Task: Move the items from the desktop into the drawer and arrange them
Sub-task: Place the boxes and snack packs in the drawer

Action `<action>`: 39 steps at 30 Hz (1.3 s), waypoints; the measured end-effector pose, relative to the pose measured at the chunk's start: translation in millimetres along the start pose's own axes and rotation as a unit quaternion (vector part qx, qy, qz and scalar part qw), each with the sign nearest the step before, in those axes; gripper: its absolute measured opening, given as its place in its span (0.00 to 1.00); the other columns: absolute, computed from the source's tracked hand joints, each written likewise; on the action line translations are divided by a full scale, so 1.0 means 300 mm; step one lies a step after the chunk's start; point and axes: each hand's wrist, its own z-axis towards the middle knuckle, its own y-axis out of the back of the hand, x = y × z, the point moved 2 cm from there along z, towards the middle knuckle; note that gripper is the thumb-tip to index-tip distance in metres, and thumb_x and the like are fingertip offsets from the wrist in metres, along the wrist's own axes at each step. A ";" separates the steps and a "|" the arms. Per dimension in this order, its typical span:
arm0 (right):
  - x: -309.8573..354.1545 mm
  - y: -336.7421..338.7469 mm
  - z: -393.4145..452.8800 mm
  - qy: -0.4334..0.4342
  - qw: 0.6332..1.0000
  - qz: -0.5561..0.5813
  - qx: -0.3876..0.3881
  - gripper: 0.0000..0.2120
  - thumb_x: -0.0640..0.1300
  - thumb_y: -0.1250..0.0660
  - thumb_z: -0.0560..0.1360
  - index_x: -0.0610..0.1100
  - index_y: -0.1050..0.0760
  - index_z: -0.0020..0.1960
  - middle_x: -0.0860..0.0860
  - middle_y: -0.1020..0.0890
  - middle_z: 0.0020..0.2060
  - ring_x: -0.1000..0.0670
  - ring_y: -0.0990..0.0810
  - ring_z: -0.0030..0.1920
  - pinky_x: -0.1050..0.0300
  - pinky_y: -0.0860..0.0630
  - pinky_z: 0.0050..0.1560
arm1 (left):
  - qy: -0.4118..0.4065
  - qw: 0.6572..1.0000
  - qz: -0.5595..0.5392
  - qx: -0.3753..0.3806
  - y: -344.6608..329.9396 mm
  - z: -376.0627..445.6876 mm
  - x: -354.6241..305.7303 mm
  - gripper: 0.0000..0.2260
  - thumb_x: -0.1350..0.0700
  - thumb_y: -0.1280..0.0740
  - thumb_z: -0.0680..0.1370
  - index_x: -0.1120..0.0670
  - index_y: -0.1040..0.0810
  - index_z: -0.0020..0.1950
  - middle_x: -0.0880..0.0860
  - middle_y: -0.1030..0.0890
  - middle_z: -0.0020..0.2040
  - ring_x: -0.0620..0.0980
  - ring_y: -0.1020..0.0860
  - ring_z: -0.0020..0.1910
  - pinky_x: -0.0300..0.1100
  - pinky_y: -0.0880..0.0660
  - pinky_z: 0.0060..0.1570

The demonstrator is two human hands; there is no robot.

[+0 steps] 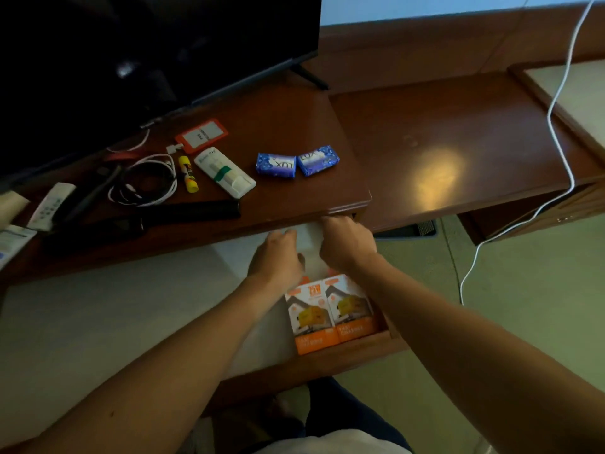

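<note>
The drawer (327, 358) stands pulled out under the desktop, with a white lining. Two orange-and-white boxes (330, 314) lie side by side at its right end. My left hand (278, 257) and my right hand (345, 244) reach into the drawer just beyond those boxes, at a white item (307, 237) under the desktop edge; the fingers curl, but what they hold is hidden. On the desktop lie two blue soap packs (296, 161), a white packet (224, 172), a yellow glue stick (188, 174), an orange badge holder (201, 135) and coiled cables (144, 180).
A dark TV screen (131, 54) stands at the back left of the desk. A white remote (49, 206) and a long black object (183, 213) lie near the desk's front edge. A white cable (556, 132) hangs across the lower desk section on the right.
</note>
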 end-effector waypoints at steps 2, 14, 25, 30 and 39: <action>0.013 0.075 0.083 0.008 0.999 0.021 -0.048 0.14 0.39 0.35 0.73 0.46 0.23 0.58 0.45 0.18 0.52 0.38 0.18 0.51 0.49 0.23 0.44 | -0.021 0.998 -0.004 -0.052 0.100 0.078 -0.027 0.16 0.55 0.33 0.79 0.53 0.26 0.66 0.57 0.24 0.63 0.59 0.25 0.62 0.51 0.24 0.59; 0.014 0.185 0.522 0.109 0.985 -0.130 0.020 0.40 0.40 0.28 0.74 0.48 0.44 0.80 0.44 0.44 0.80 0.35 0.49 0.79 0.32 0.47 0.75 | -0.074 0.963 0.255 -0.041 0.274 0.494 -0.030 0.34 0.56 0.30 0.77 0.51 0.42 0.80 0.56 0.41 0.80 0.60 0.41 0.77 0.58 0.42 0.75; -0.023 0.208 0.439 0.092 0.982 -0.164 -0.003 0.31 0.46 0.27 0.74 0.48 0.34 0.74 0.44 0.26 0.67 0.37 0.29 0.67 0.35 0.32 0.65 | -0.107 0.966 0.229 -0.060 0.250 0.461 -0.024 0.28 0.53 0.30 0.78 0.54 0.35 0.75 0.57 0.26 0.67 0.58 0.29 0.66 0.54 0.31 0.65; -0.026 0.197 0.256 0.077 0.985 -0.154 0.012 0.32 0.52 0.26 0.72 0.49 0.33 0.72 0.45 0.25 0.64 0.39 0.28 0.65 0.38 0.30 0.60 | -0.120 0.973 0.176 -0.084 0.201 0.263 -0.025 0.27 0.52 0.30 0.78 0.54 0.35 0.75 0.56 0.27 0.66 0.57 0.30 0.63 0.52 0.29 0.62; -0.025 0.021 0.053 0.082 0.986 -0.120 0.081 0.25 0.43 0.31 0.73 0.48 0.31 0.69 0.46 0.26 0.65 0.39 0.30 0.67 0.42 0.32 0.64 | -0.123 0.975 0.181 -0.031 0.009 0.026 0.013 0.26 0.49 0.31 0.77 0.52 0.33 0.73 0.53 0.26 0.65 0.55 0.30 0.63 0.48 0.31 0.61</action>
